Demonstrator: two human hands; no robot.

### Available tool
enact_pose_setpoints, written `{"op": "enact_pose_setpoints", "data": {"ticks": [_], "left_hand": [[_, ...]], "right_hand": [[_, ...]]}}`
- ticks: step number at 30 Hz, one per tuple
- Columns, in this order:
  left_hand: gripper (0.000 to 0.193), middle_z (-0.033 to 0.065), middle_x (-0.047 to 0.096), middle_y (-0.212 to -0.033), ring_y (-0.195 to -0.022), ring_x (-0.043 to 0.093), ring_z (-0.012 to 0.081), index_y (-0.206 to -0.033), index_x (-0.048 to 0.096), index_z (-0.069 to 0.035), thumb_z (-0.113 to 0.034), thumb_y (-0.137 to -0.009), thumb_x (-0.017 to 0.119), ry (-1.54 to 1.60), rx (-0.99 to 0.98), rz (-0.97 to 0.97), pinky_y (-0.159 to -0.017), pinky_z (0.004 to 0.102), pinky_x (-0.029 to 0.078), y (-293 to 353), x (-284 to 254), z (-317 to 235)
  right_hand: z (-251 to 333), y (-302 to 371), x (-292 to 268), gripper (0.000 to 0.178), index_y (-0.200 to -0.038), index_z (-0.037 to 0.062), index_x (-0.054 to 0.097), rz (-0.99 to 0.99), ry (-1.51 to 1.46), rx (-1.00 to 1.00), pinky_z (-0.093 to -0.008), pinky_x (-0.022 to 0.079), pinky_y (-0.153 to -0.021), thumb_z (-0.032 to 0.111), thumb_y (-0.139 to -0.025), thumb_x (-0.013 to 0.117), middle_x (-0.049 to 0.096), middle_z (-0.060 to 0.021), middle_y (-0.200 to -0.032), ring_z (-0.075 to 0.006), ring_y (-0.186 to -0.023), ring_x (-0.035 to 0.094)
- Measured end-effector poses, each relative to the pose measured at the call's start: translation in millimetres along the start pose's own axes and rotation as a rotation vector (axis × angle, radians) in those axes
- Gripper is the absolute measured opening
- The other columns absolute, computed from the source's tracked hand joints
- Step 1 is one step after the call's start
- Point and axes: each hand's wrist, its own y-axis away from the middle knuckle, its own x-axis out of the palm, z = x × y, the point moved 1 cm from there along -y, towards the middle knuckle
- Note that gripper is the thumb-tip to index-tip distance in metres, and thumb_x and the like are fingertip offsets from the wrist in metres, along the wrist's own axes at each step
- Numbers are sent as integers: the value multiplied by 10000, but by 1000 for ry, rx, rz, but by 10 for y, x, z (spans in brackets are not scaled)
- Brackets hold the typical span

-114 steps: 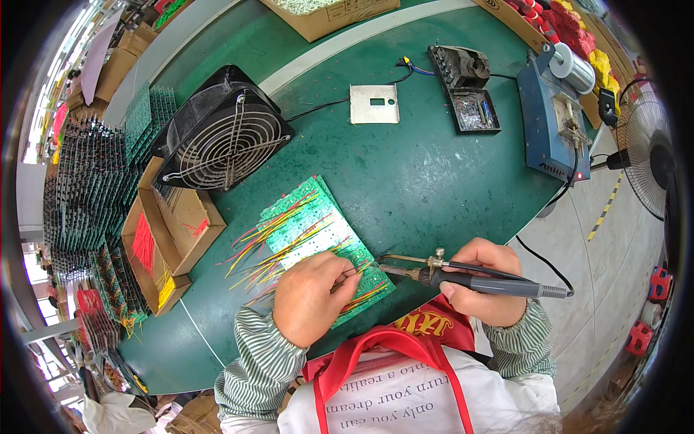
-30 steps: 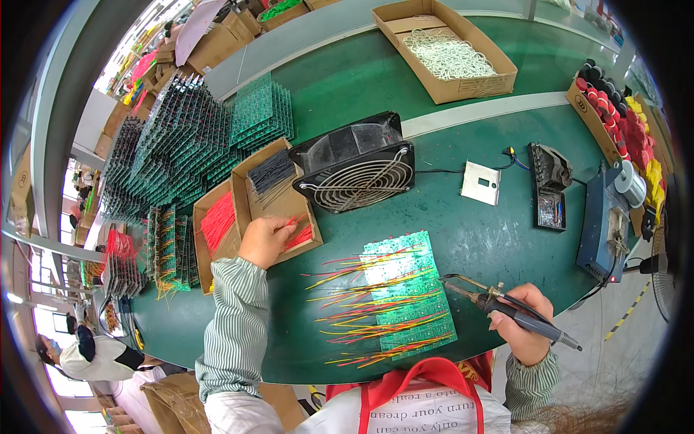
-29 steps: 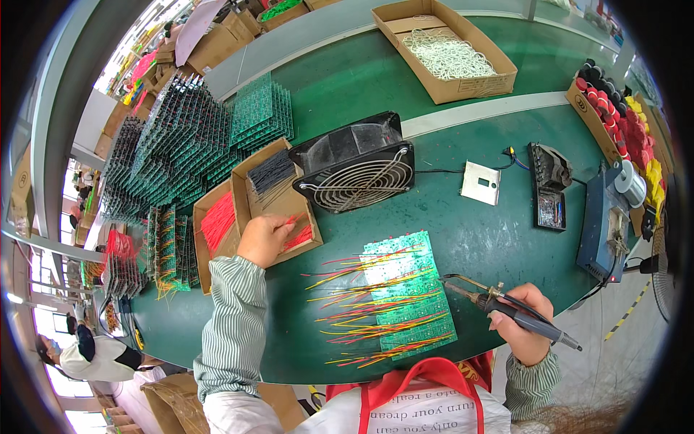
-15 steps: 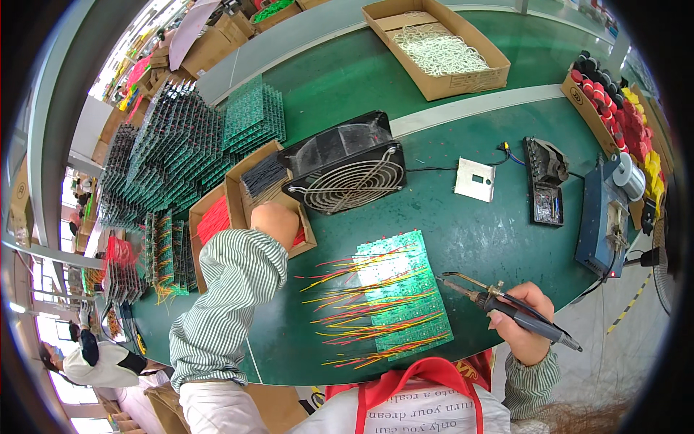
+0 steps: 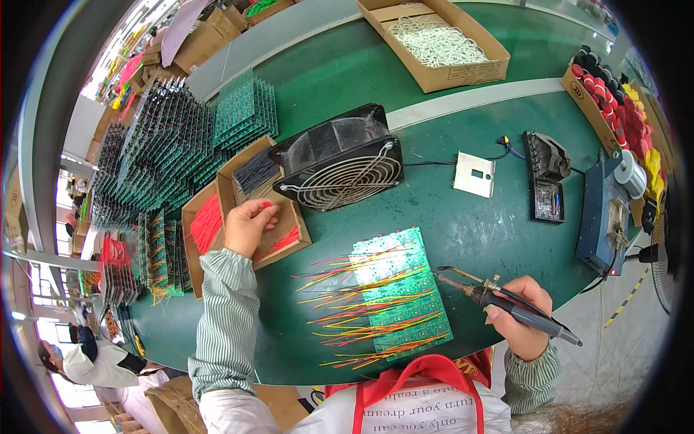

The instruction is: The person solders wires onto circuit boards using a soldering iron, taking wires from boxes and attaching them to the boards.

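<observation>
A green circuit board [image 5: 396, 293] lies on the green table in front of me, with several red, yellow and orange wires fanning out to its left. My right hand [image 5: 519, 318] grips a soldering iron [image 5: 506, 298], its tip hovering just off the board's right edge. My left hand [image 5: 248, 223] reaches into a small open cardboard box [image 5: 254, 210] at the left, fingers pinched on thin red wires [image 5: 283, 239] lying inside it.
A black fan [image 5: 340, 159] stands behind the board. Stacks of green boards [image 5: 188, 145] fill the left side. A carton of white wires [image 5: 441, 40] sits at the back, a blue soldering station [image 5: 606, 213] and a box of coloured spools [image 5: 629, 108] at the right.
My left hand left the circuit board and moved left into the small cardboard box, then shifted among the red wires. My right hand keeps the iron beside the board.
</observation>
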Motion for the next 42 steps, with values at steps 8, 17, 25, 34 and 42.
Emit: {"op": "enact_pose_setpoints", "data": {"ticks": [8,17,25,34,42], "left_hand": [[178,31,668,-824,-705,610,86,-996,691,17,-120,-891,647,-55,-29,20,-610,205,503,31,13,65],[154,95,671,-779,-721,634,180,-958,696,1,-116,-883,628,-372,432,9,-664,286,495,557,109,-530],[191,121,674,-816,-717,648,278,-959,679,-39,-184,-835,679,-246,394,614,-635,356,504,1394,868,-943],[162,134,666,-815,-727,642,287,-972,689,-38,-134,-846,655,-130,320,840,-641,357,500,1581,1315,-1006],[141,142,670,-846,-769,646,304,-958,689,-46,-120,-845,648,-106,305,824,-682,365,508,1633,1253,-980]], "right_hand": [[111,-12,108,219,-827,8,569,-5,0,20,-220,448,-537,78,-708,739,624,-31,-662,-75,-573,575],[227,-125,182,211,-882,3,607,85,96,-133,-217,449,-566,62,-733,745,631,-38,-710,-68,-618,569],[371,-249,454,199,-903,13,619,171,32,-215,-224,452,-543,87,-760,736,631,-32,-710,-68,-606,579],[285,-270,768,255,-959,16,588,235,28,-274,-284,474,-539,147,-781,715,621,-98,-741,-173,-588,609],[198,-228,836,252,-929,24,591,171,140,-482,-303,461,-551,142,-764,740,619,-98,-758,-207,-607,602]]}}
